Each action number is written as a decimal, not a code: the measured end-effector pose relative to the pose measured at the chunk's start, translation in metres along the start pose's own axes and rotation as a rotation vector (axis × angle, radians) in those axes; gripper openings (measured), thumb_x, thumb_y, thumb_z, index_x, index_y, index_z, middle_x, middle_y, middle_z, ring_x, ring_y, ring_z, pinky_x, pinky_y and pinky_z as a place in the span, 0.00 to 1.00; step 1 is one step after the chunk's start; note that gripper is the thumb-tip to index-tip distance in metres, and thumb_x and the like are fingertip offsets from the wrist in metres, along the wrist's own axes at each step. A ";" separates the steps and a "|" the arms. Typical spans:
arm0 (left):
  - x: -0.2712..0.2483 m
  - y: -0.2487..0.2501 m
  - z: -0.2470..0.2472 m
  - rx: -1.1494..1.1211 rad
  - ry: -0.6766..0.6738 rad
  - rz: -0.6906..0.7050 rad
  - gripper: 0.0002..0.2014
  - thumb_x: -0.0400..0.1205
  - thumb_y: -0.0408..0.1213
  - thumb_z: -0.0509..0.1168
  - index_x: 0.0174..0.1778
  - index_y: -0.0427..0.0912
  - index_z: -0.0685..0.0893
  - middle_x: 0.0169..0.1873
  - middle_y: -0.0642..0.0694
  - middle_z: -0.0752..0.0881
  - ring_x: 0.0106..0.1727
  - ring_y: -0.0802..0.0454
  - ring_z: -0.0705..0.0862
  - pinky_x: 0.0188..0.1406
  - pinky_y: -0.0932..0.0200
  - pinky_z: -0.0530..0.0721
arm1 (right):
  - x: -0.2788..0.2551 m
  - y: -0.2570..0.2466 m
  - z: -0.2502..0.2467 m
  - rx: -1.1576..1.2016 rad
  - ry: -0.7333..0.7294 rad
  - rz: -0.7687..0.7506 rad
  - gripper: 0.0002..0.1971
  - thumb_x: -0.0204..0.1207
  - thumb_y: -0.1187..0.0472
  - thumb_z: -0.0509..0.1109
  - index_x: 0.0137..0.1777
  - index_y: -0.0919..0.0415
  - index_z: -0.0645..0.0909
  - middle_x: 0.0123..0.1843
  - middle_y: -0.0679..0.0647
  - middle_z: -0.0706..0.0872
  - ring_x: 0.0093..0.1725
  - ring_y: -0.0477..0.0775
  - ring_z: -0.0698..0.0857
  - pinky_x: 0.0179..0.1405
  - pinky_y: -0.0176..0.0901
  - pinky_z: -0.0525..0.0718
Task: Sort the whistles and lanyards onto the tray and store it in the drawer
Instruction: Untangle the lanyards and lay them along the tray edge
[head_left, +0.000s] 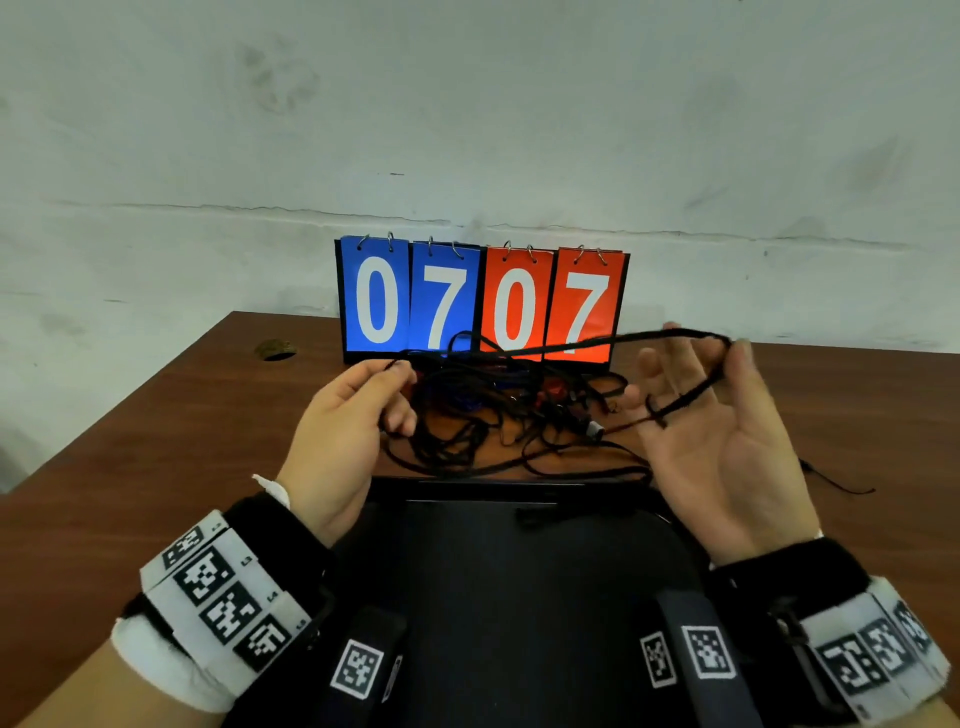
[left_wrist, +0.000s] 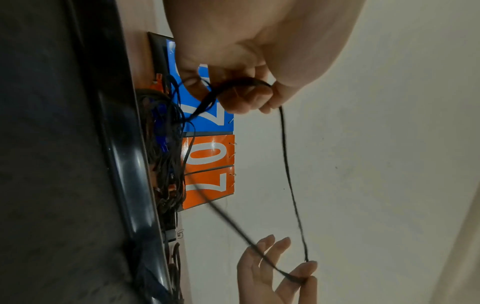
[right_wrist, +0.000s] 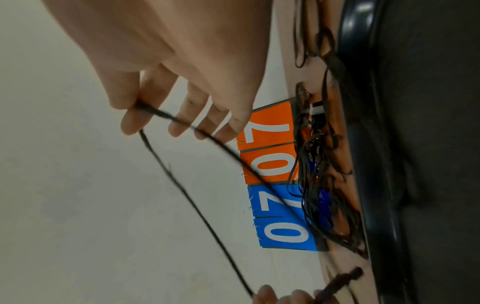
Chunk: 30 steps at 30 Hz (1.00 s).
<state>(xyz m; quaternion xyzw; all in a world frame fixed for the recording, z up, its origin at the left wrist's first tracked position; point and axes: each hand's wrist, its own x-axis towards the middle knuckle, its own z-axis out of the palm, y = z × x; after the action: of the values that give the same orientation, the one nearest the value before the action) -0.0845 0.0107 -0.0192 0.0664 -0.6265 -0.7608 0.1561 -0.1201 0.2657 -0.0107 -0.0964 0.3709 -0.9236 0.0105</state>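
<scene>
Well, on our table (head_left: 156, 441) the black tray (head_left: 498, 486) sits nearest us, the scoreboard (head_left: 483, 301) stands beyond the tray, the tangle of lanyards (head_left: 483, 415) between them. Over the tray's far rim our left hand (head_left: 337, 436) and right hand (head_left: 727, 457) each pinch one cord (head_left: 597, 343), right fingers (head_left: 652, 366) otherwise spread

Black lanyard (head_left: 571, 345) taut above tangled lanyard pile (head_left: 467, 415), behind black tray (head_left: 493, 487)

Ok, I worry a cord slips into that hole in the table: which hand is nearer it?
Left. The left hand is just right of the hole; the right hand is far across the lanyard tangle.
</scene>
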 end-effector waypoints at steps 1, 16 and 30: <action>0.001 0.000 -0.001 0.014 0.005 -0.004 0.11 0.87 0.35 0.63 0.42 0.44 0.89 0.27 0.48 0.81 0.35 0.51 0.82 0.55 0.45 0.79 | 0.001 0.000 -0.001 0.022 -0.008 0.010 0.16 0.86 0.46 0.60 0.42 0.46 0.87 0.57 0.45 0.89 0.65 0.50 0.86 0.66 0.53 0.77; -0.031 0.014 0.010 0.463 -0.657 0.364 0.16 0.74 0.41 0.79 0.58 0.49 0.91 0.48 0.49 0.89 0.54 0.51 0.88 0.54 0.63 0.84 | -0.029 0.032 0.023 -0.662 -0.522 0.155 0.11 0.74 0.54 0.76 0.31 0.57 0.91 0.65 0.52 0.89 0.70 0.47 0.84 0.64 0.43 0.82; 0.003 0.015 -0.012 0.164 -0.089 0.211 0.08 0.87 0.38 0.63 0.44 0.45 0.85 0.36 0.47 0.90 0.30 0.56 0.82 0.24 0.66 0.75 | -0.016 0.022 0.009 -0.417 -0.411 0.292 0.21 0.81 0.49 0.65 0.25 0.54 0.75 0.59 0.65 0.90 0.66 0.65 0.86 0.74 0.70 0.75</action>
<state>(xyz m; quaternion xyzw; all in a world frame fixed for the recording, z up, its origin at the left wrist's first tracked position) -0.0816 -0.0035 -0.0070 -0.0213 -0.6964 -0.6885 0.2014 -0.1043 0.2446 -0.0221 -0.2267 0.5519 -0.7778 0.1978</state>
